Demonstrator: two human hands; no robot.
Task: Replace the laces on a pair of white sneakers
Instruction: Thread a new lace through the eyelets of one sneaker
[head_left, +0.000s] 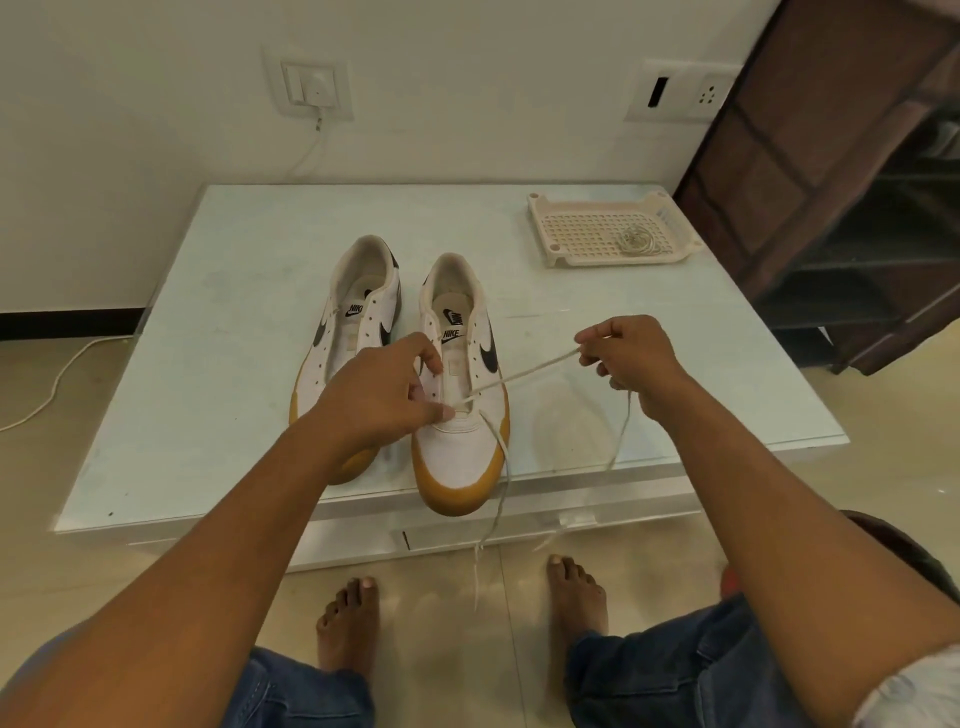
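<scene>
Two white Nike sneakers with black swooshes and gum-coloured soles stand side by side on the white worktop (234, 312), toes toward the person. The right-hand sneaker (457, 457) sits with its toe slightly over the near edge; the left-hand sneaker (343, 358) is just beside it and shows no lace in its eyelets.

The left hand (384, 395) rests on the right-hand sneaker's lowest eyelets, fingers curled, its thumb pressing the pale lace (530, 371) against the upper. From there the lace runs taut, up and to the right, to the right hand (628, 353), which pinches it between thumb and fingertips above the worktop. A loose stretch hangs below that hand. Another length trails over the toe cap and dangles past the worktop edge toward the floor. Which eyelet the lace passes through is probably hidden under the left thumb; it cannot be made out.

At the far right corner lies a perforated plastic tray (582, 234) holding a coiled lace (635, 240).
</scene>
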